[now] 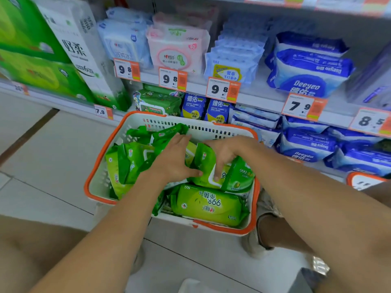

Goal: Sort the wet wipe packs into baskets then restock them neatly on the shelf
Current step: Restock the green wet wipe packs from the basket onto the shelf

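Note:
A white basket with an orange rim (99,163) stands on the floor in front of the shelf, filled with several green wet wipe packs. My left hand (175,159) and my right hand (226,153) both reach into it. Together they grip one green pack (206,163) that lies tilted on top of the pile, the left thumb under its edge, the right fingers curled over its white lid. Another green pack (208,205) lies flat at the basket's near side. More green packs (124,163) stand on edge at the left.
The shelf (254,98) behind holds blue Deeyeo packs (306,70), pink and light-blue packs, and green packs (160,100) on the lower level. Green and white tissue bundles (63,56) stand at left. A second orange-rimmed basket (364,180) shows at right. My knees flank the basket.

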Tool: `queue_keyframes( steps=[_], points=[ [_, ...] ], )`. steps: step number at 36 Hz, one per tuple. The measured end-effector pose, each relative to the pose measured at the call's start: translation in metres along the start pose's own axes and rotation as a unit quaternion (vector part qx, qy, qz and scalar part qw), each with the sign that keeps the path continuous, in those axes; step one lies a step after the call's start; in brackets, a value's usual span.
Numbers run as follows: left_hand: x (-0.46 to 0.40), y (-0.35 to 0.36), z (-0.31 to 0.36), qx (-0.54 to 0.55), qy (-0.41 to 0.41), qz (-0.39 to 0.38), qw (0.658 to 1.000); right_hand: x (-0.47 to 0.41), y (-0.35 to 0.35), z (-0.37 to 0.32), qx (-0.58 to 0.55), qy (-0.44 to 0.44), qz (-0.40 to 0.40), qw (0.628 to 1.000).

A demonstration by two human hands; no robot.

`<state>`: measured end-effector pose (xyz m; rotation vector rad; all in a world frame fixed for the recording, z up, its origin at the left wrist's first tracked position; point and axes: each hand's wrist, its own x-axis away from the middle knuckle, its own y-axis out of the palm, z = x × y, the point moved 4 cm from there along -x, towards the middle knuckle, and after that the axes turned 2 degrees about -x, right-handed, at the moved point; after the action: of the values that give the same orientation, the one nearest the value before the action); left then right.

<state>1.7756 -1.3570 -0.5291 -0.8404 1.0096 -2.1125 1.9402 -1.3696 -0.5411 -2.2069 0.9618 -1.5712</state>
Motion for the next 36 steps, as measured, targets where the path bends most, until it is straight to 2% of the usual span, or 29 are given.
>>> queue_keyframes(
  steps=[4,6,8,11,16,18,21,22,24,25,27,28,29,30,33,36],
  points=[
    [-0.001,0.007,-0.003,-0.030,-0.018,-0.036,0.999,-0.014,0.008,0.006,-0.030,-0.040,0.051,0.997],
    [-0.002,0.005,-0.006,0.009,-0.035,-0.045,0.998,-0.010,0.003,0.008,-0.048,-0.059,0.089,0.993],
    [-0.002,-0.002,-0.003,0.096,-0.036,-0.028,0.994,-0.002,-0.006,0.010,-0.075,-0.072,0.144,0.984],
    [-0.002,-0.023,0.000,0.184,-0.029,0.014,0.982,0.010,-0.024,0.004,-0.170,-0.114,0.227,0.952],
    [-0.002,-0.075,0.006,0.075,0.007,0.093,0.993,0.025,-0.051,-0.043,-0.266,-0.238,0.296,0.886],
    [0.000,-0.092,0.003,0.105,0.007,0.122,0.987,0.033,-0.057,-0.062,-0.293,-0.274,0.308,0.863],
    [0.008,-0.099,-0.010,0.246,-0.016,0.161,0.956,0.045,-0.066,-0.072,-0.316,-0.271,0.313,0.854],
    [0.012,-0.099,-0.016,0.296,-0.033,0.179,0.938,0.050,-0.073,-0.069,-0.298,-0.244,0.343,0.857],
    [0.020,-0.095,-0.027,0.408,-0.075,0.205,0.886,0.064,-0.086,-0.048,-0.288,-0.157,0.420,0.846],
    [0.024,-0.095,-0.031,0.467,-0.088,0.211,0.854,0.072,-0.086,-0.036,-0.333,-0.108,0.424,0.835],
    [0.030,-0.098,-0.031,0.560,-0.094,0.209,0.796,0.079,-0.076,-0.026,-0.493,-0.067,0.312,0.809],
    [0.032,-0.103,-0.025,0.589,-0.089,0.208,0.776,0.082,-0.070,-0.028,-0.556,-0.091,0.240,0.791],
    [0.034,-0.109,-0.016,0.604,-0.077,0.208,0.765,0.088,-0.068,-0.033,-0.590,-0.129,0.198,0.773],
    [0.034,-0.117,-0.006,0.609,-0.064,0.211,0.762,0.096,-0.070,-0.039,-0.594,-0.161,0.190,0.765],
    [0.034,-0.148,0.036,0.610,-0.011,0.209,0.765,0.133,-0.090,-0.048,-0.520,-0.205,0.289,0.777],
    [0.036,-0.183,0.075,0.603,0.042,0.213,0.767,0.180,-0.112,-0.049,-0.524,-0.218,0.377,0.732]
  ],
)
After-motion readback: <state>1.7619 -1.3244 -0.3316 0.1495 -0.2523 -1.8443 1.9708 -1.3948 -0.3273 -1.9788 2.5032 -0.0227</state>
